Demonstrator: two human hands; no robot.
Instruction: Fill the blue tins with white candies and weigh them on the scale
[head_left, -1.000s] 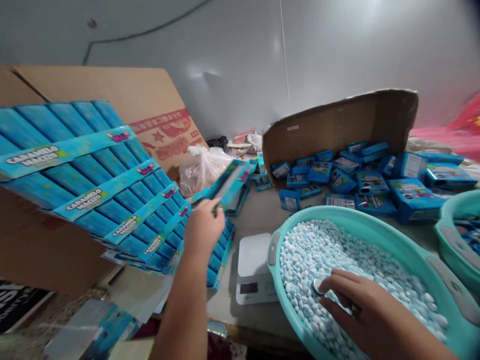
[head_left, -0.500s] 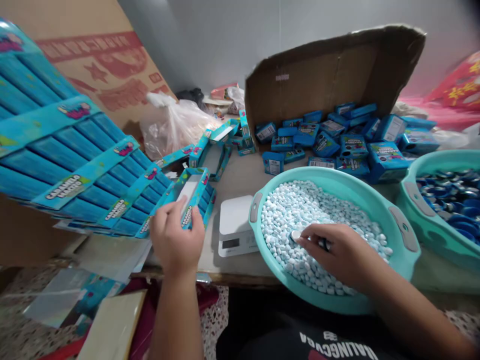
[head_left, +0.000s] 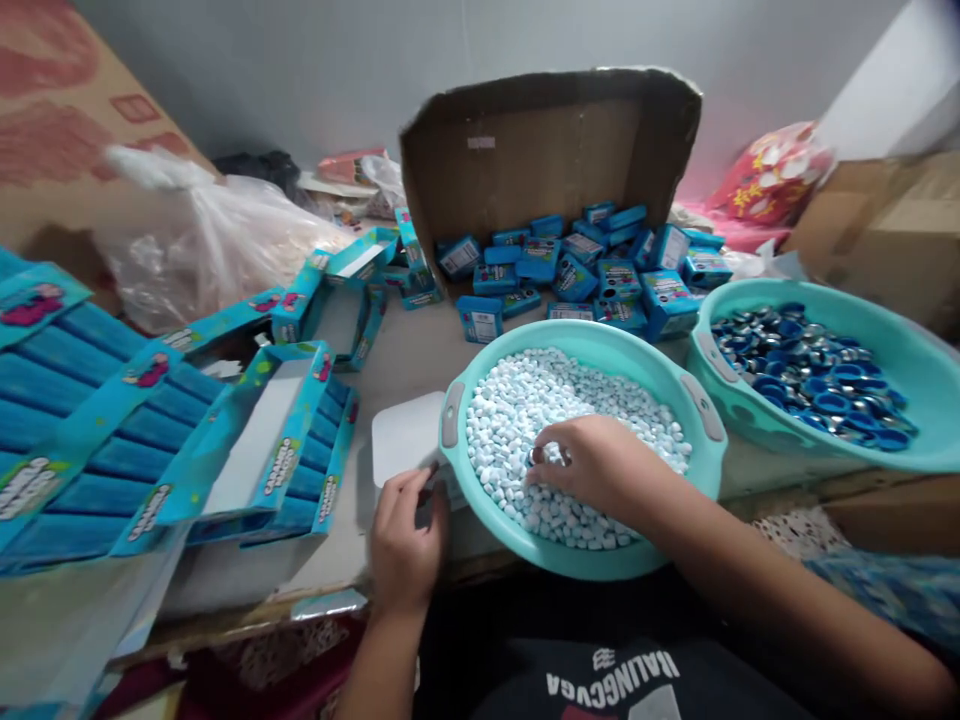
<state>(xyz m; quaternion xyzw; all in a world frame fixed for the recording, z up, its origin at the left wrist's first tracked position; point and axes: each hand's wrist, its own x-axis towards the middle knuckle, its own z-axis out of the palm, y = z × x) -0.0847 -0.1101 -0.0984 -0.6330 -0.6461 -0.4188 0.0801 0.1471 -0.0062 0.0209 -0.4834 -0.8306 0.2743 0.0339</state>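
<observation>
The right hand is inside the turquoise basin, low over the pale blue and white candies. Its fingers are curled, thumb and forefinger nearly meeting around a small dark round piece; most of that piece is hidden, sitting right at the fingertips with candies lying just beneath and around it. The left hand is at the white scale, just left of the basin's grey handle. Its fingers are half bent, the thumb apart from them, with nothing visible in the gap; whether the fingertips touch the scale I cannot tell. The scale rests on the desk between the basin and a blue display tray. A second basin, holding blue and silver caps, stands just beside the first, to its right.
</observation>
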